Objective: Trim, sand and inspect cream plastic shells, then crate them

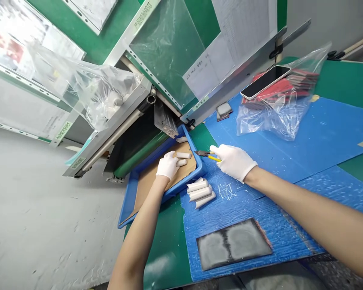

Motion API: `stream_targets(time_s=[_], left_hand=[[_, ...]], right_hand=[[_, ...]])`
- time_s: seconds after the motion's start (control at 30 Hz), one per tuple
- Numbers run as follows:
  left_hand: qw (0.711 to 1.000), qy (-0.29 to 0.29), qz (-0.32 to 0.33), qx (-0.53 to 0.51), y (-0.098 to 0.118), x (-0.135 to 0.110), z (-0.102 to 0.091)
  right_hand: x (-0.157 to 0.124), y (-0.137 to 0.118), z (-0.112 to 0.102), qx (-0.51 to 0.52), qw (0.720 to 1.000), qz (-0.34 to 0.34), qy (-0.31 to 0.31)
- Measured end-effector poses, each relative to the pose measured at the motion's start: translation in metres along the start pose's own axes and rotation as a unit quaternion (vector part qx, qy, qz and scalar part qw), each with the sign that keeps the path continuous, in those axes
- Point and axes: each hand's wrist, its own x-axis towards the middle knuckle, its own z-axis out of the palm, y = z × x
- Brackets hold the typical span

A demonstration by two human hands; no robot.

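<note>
My left hand [167,166], in a white glove, is in the blue tray [169,194] over its brown cardboard lining. Its fingers are closed on a white, rounded plastic piece [181,162] whose end sticks out to the right. A similar white piece [184,155] lies just beyond it. Gloved too, my right hand [234,162] is closed round the yellow handles of side cutters [203,153], jaws pointing left at the tray's right rim. Between the tray and that hand, several white pieces [200,191] lie side by side on the blue sheet [245,201].
A dark, worn sanding pad [234,243] lies near the front edge. Farther back, a phone [265,81] rests on a plastic bag [278,117] with red pads. Small grey pads [224,110] sit by the metal rail. A conveyor end [139,149] overhangs the tray's left side.
</note>
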Motion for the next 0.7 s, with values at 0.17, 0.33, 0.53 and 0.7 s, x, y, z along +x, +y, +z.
stream_targets(time_s=[0.17, 0.33, 0.53, 0.7], left_hand=[[0.998, 0.020, 0.054, -0.025, 0.019, 0.010, -0.013], [0.997, -0.022, 0.073, -0.027, 0.030, 0.018, -0.020], [0.998, 0.035, 0.035, -0.035, 0.041, -0.004, -0.037], [0.981, 0.172, -0.011, -0.087, 0.036, -0.067, -0.043]], right_hand=[[-0.002, -0.004, 0.000, -0.007, 1.000, -0.008, -0.017], [-0.005, -0.007, -0.007, -0.073, 0.996, -0.046, 0.019], [-0.009, -0.018, -0.023, -0.172, 0.980, -0.080, 0.060], [-0.011, -0.022, -0.023, -0.173, 0.979, -0.084, 0.066]])
